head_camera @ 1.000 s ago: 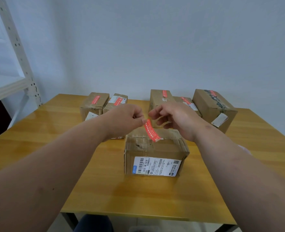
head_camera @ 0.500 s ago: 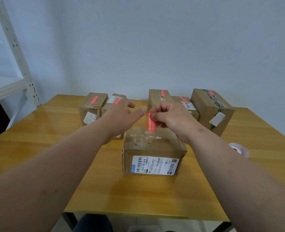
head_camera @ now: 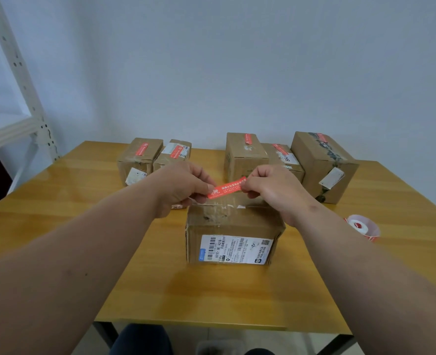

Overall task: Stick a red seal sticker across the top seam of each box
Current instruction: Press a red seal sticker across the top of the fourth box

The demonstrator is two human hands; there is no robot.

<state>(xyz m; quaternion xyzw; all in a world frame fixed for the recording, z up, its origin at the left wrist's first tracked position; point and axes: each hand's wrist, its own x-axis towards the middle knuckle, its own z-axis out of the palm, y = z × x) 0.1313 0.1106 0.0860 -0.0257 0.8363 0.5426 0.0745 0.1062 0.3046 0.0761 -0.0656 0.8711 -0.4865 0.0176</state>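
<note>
A cardboard box [head_camera: 233, 226] with a white shipping label on its front stands in the middle of the wooden table [head_camera: 84, 201]. Just above its top, a red seal sticker [head_camera: 227, 190] is stretched nearly level between both hands. My left hand [head_camera: 181, 185] pinches its left end and my right hand [head_camera: 270, 188] pinches its right end. The box's top seam is partly hidden behind my hands.
Several cardboard boxes with red stickers on top stand along the back: two at the left [head_camera: 140, 160], three at the right [head_camera: 324, 165]. A roll of red stickers [head_camera: 361, 226] lies on the table at the right. A white metal shelf [head_camera: 12, 98] stands at the left.
The sticker hung upright from my right hand alone half a second ago. My left hand has now taken its other end, and it is stretched sideways over the box.
</note>
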